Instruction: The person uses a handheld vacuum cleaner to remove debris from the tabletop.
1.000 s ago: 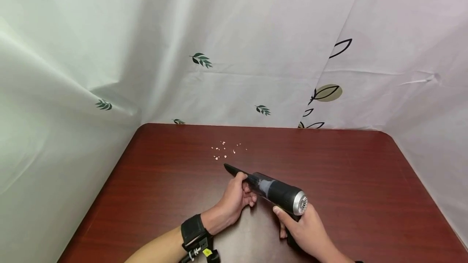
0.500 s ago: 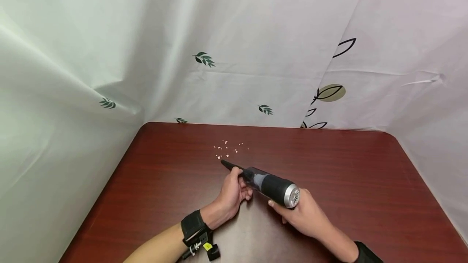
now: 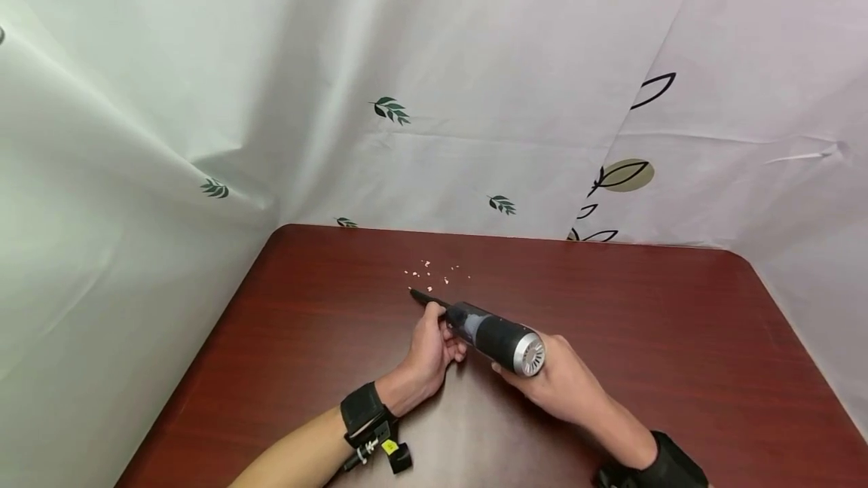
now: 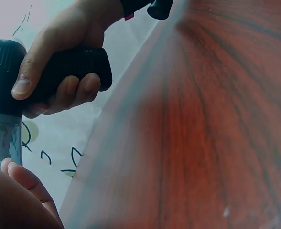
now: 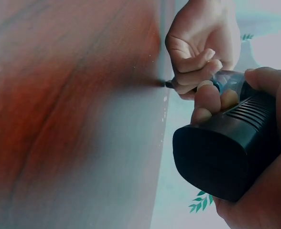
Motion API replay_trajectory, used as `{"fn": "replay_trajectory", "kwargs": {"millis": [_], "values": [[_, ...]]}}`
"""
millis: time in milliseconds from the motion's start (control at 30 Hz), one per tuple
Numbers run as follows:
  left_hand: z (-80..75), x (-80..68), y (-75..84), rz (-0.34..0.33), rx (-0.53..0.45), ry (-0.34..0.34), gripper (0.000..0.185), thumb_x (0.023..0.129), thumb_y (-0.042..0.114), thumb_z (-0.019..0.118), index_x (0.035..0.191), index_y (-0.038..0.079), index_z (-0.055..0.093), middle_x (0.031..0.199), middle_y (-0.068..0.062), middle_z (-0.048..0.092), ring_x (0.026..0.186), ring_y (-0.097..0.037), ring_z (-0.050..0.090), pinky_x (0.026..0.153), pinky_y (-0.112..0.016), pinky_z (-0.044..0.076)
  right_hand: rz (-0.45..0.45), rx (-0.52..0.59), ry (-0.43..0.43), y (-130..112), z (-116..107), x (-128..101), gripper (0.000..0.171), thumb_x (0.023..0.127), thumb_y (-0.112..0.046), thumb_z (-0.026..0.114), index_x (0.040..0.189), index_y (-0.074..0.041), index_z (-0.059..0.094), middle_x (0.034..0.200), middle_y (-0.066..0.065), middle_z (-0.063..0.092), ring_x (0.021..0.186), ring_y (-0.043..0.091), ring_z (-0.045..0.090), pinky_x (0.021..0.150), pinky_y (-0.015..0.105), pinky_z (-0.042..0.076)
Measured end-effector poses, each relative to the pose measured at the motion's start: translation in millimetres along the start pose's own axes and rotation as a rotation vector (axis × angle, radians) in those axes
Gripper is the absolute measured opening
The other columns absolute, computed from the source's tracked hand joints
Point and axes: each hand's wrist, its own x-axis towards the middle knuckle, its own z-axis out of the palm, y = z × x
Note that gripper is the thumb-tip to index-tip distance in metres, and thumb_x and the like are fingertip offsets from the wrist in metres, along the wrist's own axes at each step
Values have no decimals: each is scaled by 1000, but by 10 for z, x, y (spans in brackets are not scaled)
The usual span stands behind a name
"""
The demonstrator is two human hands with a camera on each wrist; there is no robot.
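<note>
A black handheld vacuum cleaner (image 3: pixel 498 337) with a clear dust cup and silver end cap slants across the middle of the head view. My right hand (image 3: pixel 559 382) grips its handle, which the right wrist view shows close up as a black grip (image 5: pixel 217 152) with curled fingers round it. My left hand (image 3: pixel 427 352) holds the thin black nozzle (image 3: pixel 423 297) near its base, thumb on top and fingers curled below. Pale crumbs (image 3: pixel 428 274) lie scattered on the table just beyond the nozzle; its tip is right at the nearest ones.
The dark red wooden table (image 3: pixel 644 322) has rounded far corners. A white curtain (image 3: pixel 441 164) with leaf prints hangs close behind it and along both sides. Black straps with cameras sit on the left wrist (image 3: pixel 366 413) and right wrist (image 3: pixel 667 462).
Both hands have moved the vacuum cleaner forward and left, bringing the nozzle tip to the near crumbs. One larger near crumb no longer shows. The head view has shifted slightly.
</note>
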Motion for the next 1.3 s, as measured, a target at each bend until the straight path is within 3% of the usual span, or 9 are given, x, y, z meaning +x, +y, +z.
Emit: {"fn": "replay_trajectory", "kwargs": {"millis": [667,867,1300], "values": [[-72,178,94,47,-80,25,36,102,24,37,69,14,49,58,5,48,53,-11,45,52,-22,38,-82,-22,10,-15,100,257,41,84,-19,91,120,-15,72,101,-5,78,88,3,73,76,31,62],[-82,206,113,57,-109,21,35,104,25,38,71,15,41,60,7,38,53,-11,46,52,-22,37,-53,-26,15,-13,118,313,38,85,-21,90,119,-14,73,101,-4,78,88,5,74,76,32,62],[-108,232,135,90,-113,57,38,112,32,41,79,12,42,66,5,33,55,-9,46,52,-20,39,14,-9,13,8,179,386,45,85,-22,89,125,-9,72,107,0,78,93,10,75,80,34,63]]}}
